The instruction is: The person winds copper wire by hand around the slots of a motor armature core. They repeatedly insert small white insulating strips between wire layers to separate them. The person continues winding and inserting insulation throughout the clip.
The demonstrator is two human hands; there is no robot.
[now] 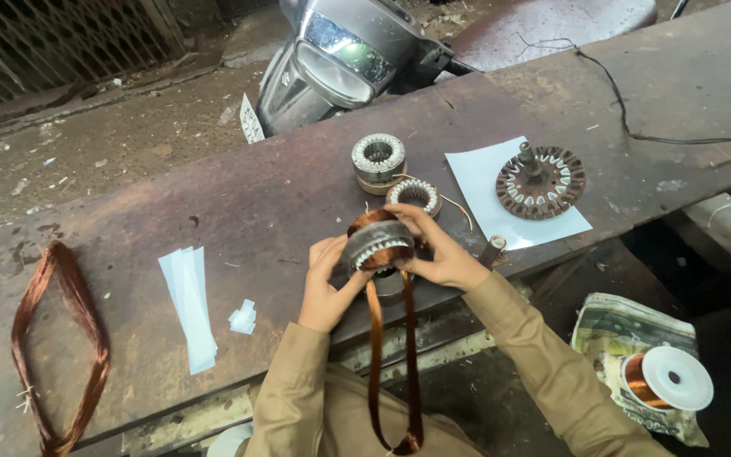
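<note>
The stator ring [377, 244] sits between both hands just above the near edge of the dark wooden bench [255, 211], tipped so its toothed face looks back toward the person. The left hand [325, 288] closes on the ring's left and lower rim, thumb up against its side; the right hand [437, 252] wraps over the top and right side, fingers curled on the rim. A copper wire loop [391, 355] runs through the ring and hangs straight down past the bench edge between the sleeves, its long axis vertical. Both hands are equally close. Just beyond lie a second ring [414, 195] and a third ring [378, 161]; to the right, a larger slotted core [541, 182] rests on white paper [475, 178]. Open bench lies to the left, toward the paper strips [189, 305].
</note>
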